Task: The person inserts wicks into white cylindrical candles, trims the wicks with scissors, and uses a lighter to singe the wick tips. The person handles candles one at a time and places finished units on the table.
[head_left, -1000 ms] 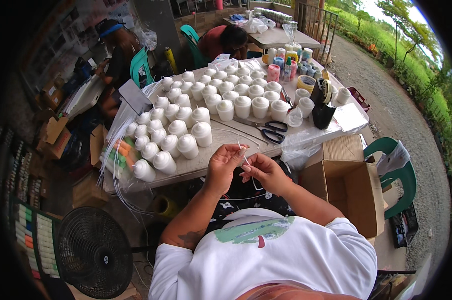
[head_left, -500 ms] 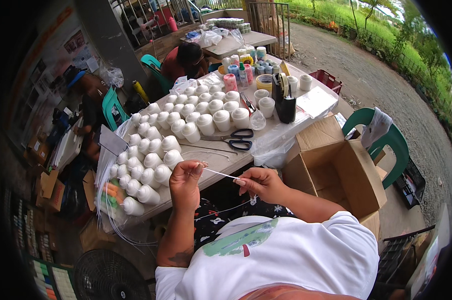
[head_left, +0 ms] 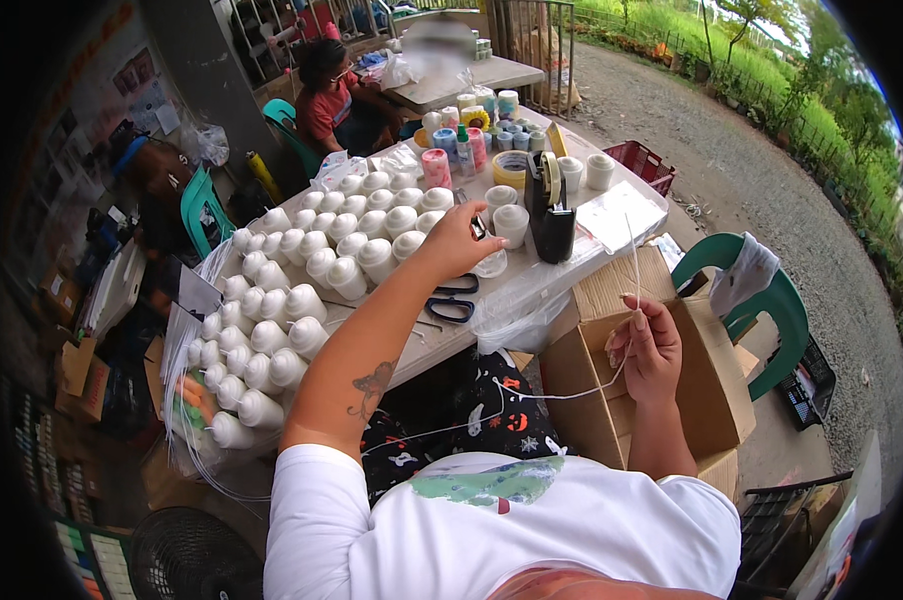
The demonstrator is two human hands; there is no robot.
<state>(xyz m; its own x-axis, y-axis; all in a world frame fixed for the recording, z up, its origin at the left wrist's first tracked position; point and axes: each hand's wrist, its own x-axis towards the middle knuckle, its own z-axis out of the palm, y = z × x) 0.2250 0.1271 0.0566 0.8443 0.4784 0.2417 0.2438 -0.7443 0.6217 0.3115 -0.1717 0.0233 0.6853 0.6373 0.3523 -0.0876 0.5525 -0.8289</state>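
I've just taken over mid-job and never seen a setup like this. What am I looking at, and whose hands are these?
There is no machine here. The camera sits on a person's head and looks down, so picture left is that person's left. Its wide lens bends straight edges.

The bare hands in front are the wearer's. The right hand holds a thin white cord, part of which trails over the lap. The left hand reaches over the table, at a small dark thing; the fingers hide too much to tell what it is.

On the table stand rows of what look like white candles, with a black tape dispenser to their right. An open cardboard box is beside the table. A co-worker sits beyond.
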